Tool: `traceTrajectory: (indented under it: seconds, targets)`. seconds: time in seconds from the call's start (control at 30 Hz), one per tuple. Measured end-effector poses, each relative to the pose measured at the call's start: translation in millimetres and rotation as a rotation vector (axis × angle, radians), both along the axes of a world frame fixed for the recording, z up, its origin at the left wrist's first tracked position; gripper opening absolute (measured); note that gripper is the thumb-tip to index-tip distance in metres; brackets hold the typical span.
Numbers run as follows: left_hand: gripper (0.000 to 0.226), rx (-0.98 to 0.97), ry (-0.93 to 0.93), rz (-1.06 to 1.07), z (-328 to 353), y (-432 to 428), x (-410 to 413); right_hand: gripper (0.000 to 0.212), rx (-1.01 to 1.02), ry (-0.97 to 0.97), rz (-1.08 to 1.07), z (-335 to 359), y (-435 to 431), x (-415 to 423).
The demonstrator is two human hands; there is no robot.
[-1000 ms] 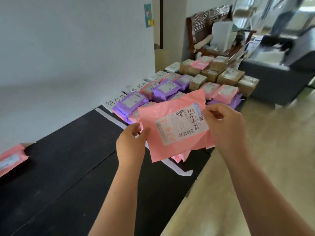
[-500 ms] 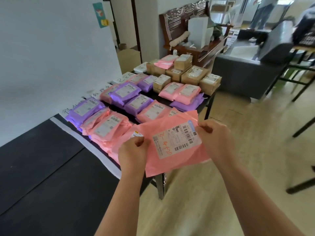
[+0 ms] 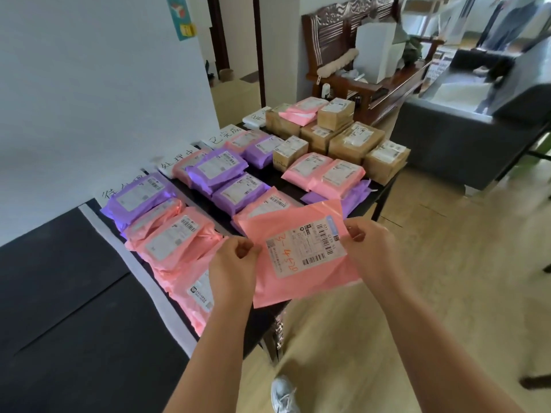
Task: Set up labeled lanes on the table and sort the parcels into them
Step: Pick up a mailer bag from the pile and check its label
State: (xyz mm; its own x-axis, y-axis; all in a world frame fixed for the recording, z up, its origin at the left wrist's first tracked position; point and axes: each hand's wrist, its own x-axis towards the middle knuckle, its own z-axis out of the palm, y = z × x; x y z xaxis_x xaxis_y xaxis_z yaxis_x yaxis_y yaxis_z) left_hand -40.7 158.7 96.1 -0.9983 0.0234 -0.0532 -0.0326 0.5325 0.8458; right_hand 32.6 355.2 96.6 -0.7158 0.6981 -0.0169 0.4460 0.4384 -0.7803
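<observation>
I hold a flat pink parcel point(image 3: 301, 234) with a white shipping label above the table's near right corner. My left hand point(image 3: 232, 266) pinches its left edge and my right hand point(image 3: 372, 248) pinches its right edge. Behind it the black table point(image 3: 59, 293) carries rows of parcels: a near lane of pink bags point(image 3: 176, 239) headed by a purple bag point(image 3: 140, 195), a second lane of purple bags point(image 3: 220, 171), and brown cardboard boxes point(image 3: 354, 141) at the far end. White handwritten lane labels point(image 3: 179, 165) lie along the wall side.
A white tape strip point(image 3: 128, 263) crosses the table left of the nearest lane. A wooden bench point(image 3: 357, 81) and a grey sofa point(image 3: 462, 138) stand beyond the table. A person stands at the far right background. My white shoe point(image 3: 283, 394) is on the wooden floor.
My view has swung right and down along the table, bringing the parcel lanes closer. The pink parcel stays between both hands and now hangs lower, over the table's right corner.
</observation>
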Motion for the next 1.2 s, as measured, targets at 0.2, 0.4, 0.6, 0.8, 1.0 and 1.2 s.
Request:
traceTrajectory:
  seconds: [0.2,0.4,0.6,0.8,1.0,1.2]
  targets:
    - [0.013,-0.014,-0.052,0.027,-14,33,-71,0.029,0.060,-0.081,0.066,-2,36,-75]
    - [0.012,0.044,-0.125,0.110,-34,54,-120,0.030,0.080,-0.158,0.095,-21,60,-136]
    - [0.011,-0.015,-0.137,0.245,-54,63,-159,0.030,0.052,-0.156,0.235,-38,72,-204]
    - [0.011,-0.046,-0.213,0.368,-78,78,-186,0.041,0.104,-0.219,0.446,-69,84,-269]
    - [0.028,-0.097,-0.312,0.332,-102,94,-200,0.044,0.193,-0.304,0.688,-100,100,-311]
    - [0.054,-0.307,-0.396,0.154,-119,102,-199,0.043,0.310,-0.462,0.856,-121,105,-324]
